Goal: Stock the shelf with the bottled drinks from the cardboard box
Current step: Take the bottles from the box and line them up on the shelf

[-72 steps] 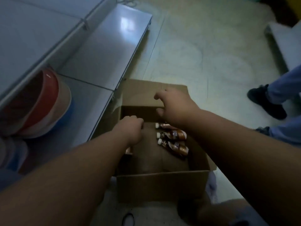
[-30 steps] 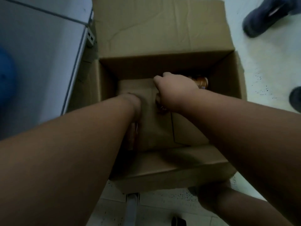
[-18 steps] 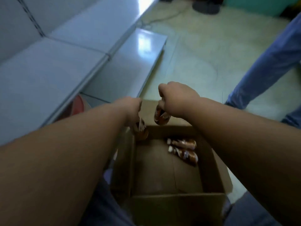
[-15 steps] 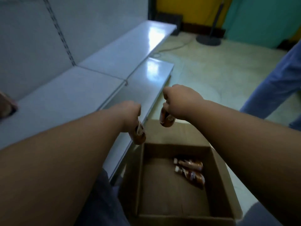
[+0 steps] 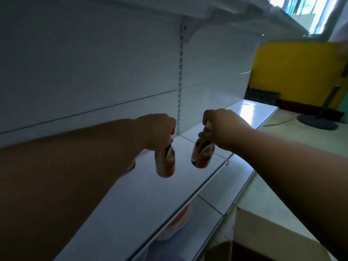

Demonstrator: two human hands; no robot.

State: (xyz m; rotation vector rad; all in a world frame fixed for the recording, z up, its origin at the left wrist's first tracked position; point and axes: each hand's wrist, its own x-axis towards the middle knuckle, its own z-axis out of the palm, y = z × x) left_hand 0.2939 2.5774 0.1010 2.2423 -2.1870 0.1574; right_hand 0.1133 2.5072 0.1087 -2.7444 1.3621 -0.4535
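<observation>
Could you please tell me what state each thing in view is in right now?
Left hand: shut on left bottle.
Right hand: shut on right bottle.
Left bottle: hanging upright by its top, above the shelf.
Right bottle: hanging by its top, slightly tilted, not yet set down.
Shelf: bare where visible.

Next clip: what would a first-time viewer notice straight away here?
Two small brown bottles dangle by their necks mid-frame, the left bottle from the left hand and the right bottle from the right hand, over a bare white shelf. A yellow wall glows at right.
</observation>
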